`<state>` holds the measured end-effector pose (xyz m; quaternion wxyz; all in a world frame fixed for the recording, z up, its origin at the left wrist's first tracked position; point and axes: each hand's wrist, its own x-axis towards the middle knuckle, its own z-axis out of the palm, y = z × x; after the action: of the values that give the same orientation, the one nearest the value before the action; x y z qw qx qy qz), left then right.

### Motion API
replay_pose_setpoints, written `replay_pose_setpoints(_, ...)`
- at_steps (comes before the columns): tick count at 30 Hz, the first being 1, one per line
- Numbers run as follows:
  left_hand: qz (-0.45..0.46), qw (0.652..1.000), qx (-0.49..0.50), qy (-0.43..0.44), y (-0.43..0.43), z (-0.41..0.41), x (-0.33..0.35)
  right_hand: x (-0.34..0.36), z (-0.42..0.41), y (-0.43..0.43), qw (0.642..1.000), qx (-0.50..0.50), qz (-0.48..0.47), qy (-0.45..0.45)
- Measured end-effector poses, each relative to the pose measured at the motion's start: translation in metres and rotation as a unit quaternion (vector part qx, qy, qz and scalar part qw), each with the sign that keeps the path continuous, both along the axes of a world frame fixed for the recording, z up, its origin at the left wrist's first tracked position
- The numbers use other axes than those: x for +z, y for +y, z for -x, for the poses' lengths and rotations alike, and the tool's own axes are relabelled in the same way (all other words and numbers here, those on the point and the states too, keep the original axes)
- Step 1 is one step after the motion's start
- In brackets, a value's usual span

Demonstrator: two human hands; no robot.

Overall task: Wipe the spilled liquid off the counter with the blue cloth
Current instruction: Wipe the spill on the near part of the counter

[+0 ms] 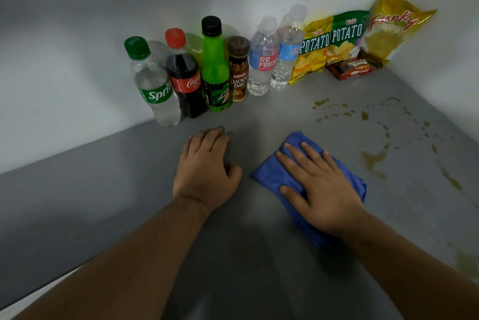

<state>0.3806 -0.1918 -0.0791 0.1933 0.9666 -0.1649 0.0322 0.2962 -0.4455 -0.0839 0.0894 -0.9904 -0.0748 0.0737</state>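
Observation:
A folded blue cloth [269, 173] lies on the grey counter [103, 190] right of centre. My right hand [318, 187] presses flat on the cloth, fingers straight and spread. My left hand [204, 172] rests palm down on the bare counter to the left of the cloth, its fingers bent at the tips and holding nothing. Brownish spilled liquid [373, 157] lies in drops and smears to the right of the cloth and beyond it, reaching toward the right wall.
Several bottles stand along the back wall: Sprite [153, 86], Coca-Cola [185, 78], a green soda [215, 73], a coffee bottle [238, 70] and two water bottles [274, 57]. Chip bags [334, 39] and a snack pack [350, 69] fill the back right corner.

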Motion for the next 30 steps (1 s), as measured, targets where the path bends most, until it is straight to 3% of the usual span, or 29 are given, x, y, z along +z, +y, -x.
replay_pose_setpoints(7, 0.001, 1.000, -0.002, 0.012, -0.001, -0.001, 0.002, 0.000, -0.070, 0.019, 0.988, -0.150, 0.036, 0.000)
replay_pose_setpoints(11, 0.018, 1.000, 0.004, 0.016, 0.000, -0.001, 0.003, 0.001, -0.062, 0.050, 0.997, -0.075, 0.034, -0.002)
replay_pose_setpoints(16, 0.033, 0.999, 0.004, 0.014, 0.001, 0.001, 0.003, 0.007, -0.034, 0.013, 0.998, 0.052, -0.025, 0.014)
replay_pose_setpoints(19, 0.031, 0.999, 0.000, 0.013, 0.002, 0.000, 0.002, 0.010, -0.055, -0.005, 1.000, 0.010, -0.015, 0.010)
replay_pose_setpoints(24, 0.020, 1.000, -0.002, 0.009, 0.002, -0.001, 0.001, 0.002, -0.098, 0.041, 0.995, -0.099, 0.021, 0.006)
replay_pose_setpoints(30, 0.020, 1.000, -0.003, 0.011, 0.001, -0.001, 0.004, 0.002, -0.045, 0.058, 1.000, -0.002, -0.001, -0.006)
